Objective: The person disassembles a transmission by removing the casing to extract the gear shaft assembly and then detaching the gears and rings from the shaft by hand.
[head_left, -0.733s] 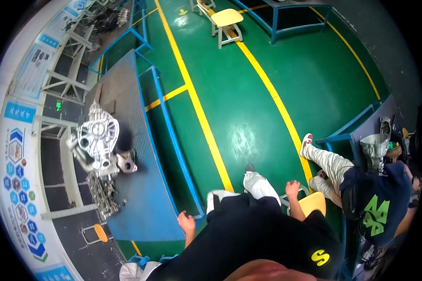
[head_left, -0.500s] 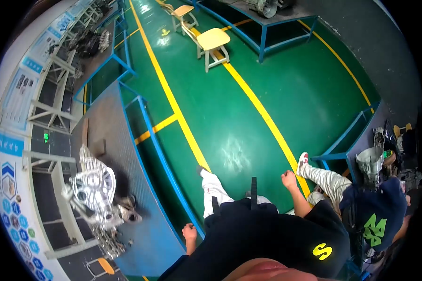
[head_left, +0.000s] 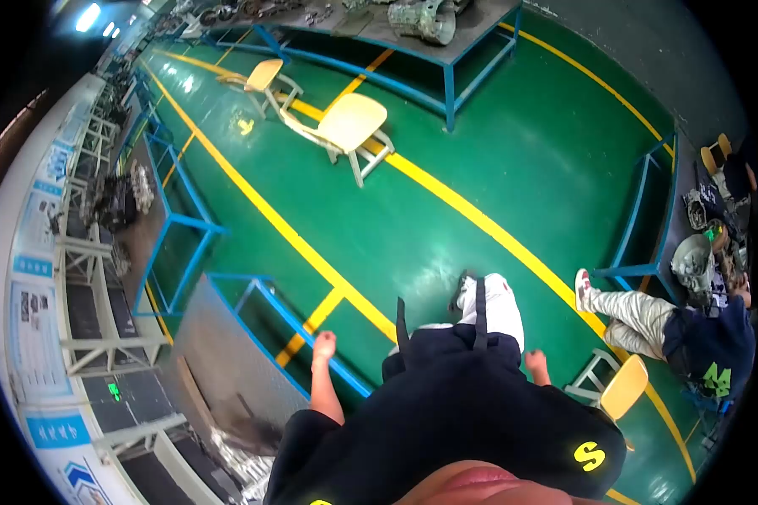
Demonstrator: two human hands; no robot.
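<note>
My left hand point(head_left: 324, 346) hangs over the blue frame rail of the left workbench point(head_left: 246, 358), with its fingers curled in and nothing visible in them. It is nearest to that rail; whether it touches cannot be made out. Low at my right side, my right hand point(head_left: 536, 364) is loosely closed, and no object shows in it. A chair with a wooden seat point(head_left: 624, 388) stands to the right of that hand, apart from it. At the lower left, a silver metal gearbox point(head_left: 242, 454) lies on the bench, partly covered by my sleeve.
Ahead on the green floor stand a pale wooden chair point(head_left: 353, 122) and another chair point(head_left: 264, 74). A far workbench point(head_left: 480, 38) carries a metal housing point(head_left: 424, 20). On my right a person point(head_left: 706, 341) sits at a bench with metal parts point(head_left: 692, 255).
My view has turned and moved forward along the floor. My left hand has swung forward and up; my right hand has dropped back. A chair has come into view at right.
</note>
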